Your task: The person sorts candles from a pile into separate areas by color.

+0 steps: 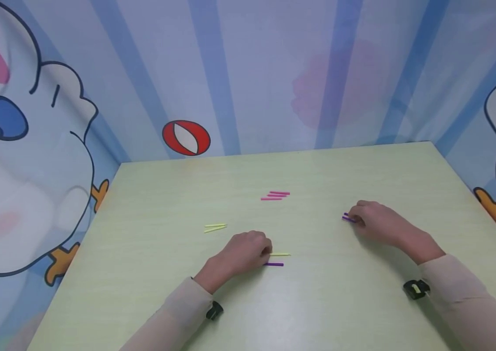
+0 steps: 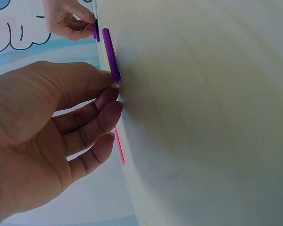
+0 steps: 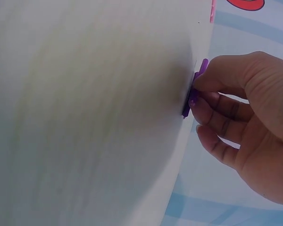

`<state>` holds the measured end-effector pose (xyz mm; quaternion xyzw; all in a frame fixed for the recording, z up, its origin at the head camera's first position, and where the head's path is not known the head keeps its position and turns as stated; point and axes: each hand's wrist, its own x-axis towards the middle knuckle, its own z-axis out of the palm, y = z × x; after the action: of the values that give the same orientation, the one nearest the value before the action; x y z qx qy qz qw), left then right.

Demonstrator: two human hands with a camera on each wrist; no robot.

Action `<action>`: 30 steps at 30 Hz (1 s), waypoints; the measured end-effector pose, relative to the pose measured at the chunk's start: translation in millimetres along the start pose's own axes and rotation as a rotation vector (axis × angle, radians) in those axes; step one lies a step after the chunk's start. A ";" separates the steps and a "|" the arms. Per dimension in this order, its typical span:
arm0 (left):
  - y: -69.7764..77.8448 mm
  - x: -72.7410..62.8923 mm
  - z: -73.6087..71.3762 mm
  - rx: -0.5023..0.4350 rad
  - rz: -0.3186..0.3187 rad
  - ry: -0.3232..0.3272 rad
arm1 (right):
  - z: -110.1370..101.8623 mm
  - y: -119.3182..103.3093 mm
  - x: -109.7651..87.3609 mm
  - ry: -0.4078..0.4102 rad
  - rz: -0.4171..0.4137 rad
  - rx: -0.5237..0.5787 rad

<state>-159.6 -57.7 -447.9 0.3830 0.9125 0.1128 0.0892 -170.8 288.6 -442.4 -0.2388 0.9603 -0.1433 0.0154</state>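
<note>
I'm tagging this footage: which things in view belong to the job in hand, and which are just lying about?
Apparently the job:
thin purple sticks, some in the right hand
thin yellow sticks
thin pink sticks

Setting only:
blue striped cartoon-printed backdrop
pale-green tabletop

In the head view we can't see all of the purple sticks (image 1: pixel 348 219), the right hand (image 1: pixel 377 224) covers some; left hand (image 1: pixel 244 251) hides a yellow stick's (image 1: pixel 280 254) end, and both sleeves (image 1: pixel 454 285) get cropped.
</note>
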 end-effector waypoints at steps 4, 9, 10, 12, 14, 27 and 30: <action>0.2 -0.8 -0.3 0.002 0.003 0.006 | 0.9 2.3 -0.3 0.014 -0.008 -0.017; 0.8 -1.2 -1.9 0.006 0.004 0.010 | 2.3 5.9 0.2 0.027 0.002 -0.031; 0.6 -1.1 -1.6 0.004 0.004 0.008 | 2.5 6.3 0.3 0.025 0.006 -0.033; 0.4 -1.1 -1.3 0.004 0.004 0.007 | 3.3 7.2 0.4 0.029 0.008 -0.036; 0.2 -1.0 -0.7 0.006 0.005 0.006 | 4.1 7.7 0.5 0.031 0.005 -0.037; 1.9 -1.4 -3.4 -0.007 -0.003 -0.002 | 2.8 8.6 0.9 0.009 0.012 -0.033; 1.5 -1.1 -2.6 -0.012 -0.005 0.003 | 0.6 6.3 1.0 0.011 0.013 -0.041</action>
<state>-158.4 -57.8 -444.9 0.3800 0.9129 0.1187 0.0903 -174.5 293.3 -444.8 -0.2321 0.9647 -0.1245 0.0061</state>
